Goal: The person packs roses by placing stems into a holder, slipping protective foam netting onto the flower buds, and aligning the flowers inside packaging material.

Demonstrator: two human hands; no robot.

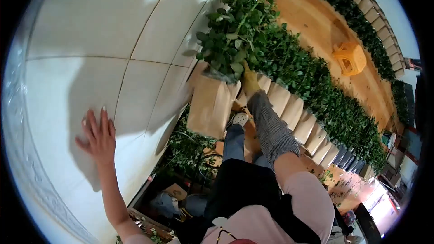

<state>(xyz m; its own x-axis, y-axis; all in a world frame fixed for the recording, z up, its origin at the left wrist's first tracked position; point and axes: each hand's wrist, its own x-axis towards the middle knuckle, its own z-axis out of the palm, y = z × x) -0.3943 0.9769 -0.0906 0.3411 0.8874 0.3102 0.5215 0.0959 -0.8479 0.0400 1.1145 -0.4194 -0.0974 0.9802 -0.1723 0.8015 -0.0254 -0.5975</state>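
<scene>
My left hand (pixel 97 138) is bare, with its fingers spread against a white tiled surface (pixel 99 86), where it casts a shadow. It holds nothing. My right hand (pixel 250 81) wears a yellow glove and a grey knitted sleeve. It is closed at the neck of a leafy bunch of green stems (pixel 237 36). Brown paper (pixel 210 104) wraps the lower part of this bunch, which is slightly blurred. The leaves hide most of the gloved fingers.
A row of paper-wrapped leafy bunches (pixel 312 72) runs along the right. Beyond stands an orange plastic stool (pixel 350 58) on the tan floor (pixel 307 13). Another row of bunches (pixel 375 16) lies at the far side. Loose greenery (pixel 190 142) lies below the tiled surface.
</scene>
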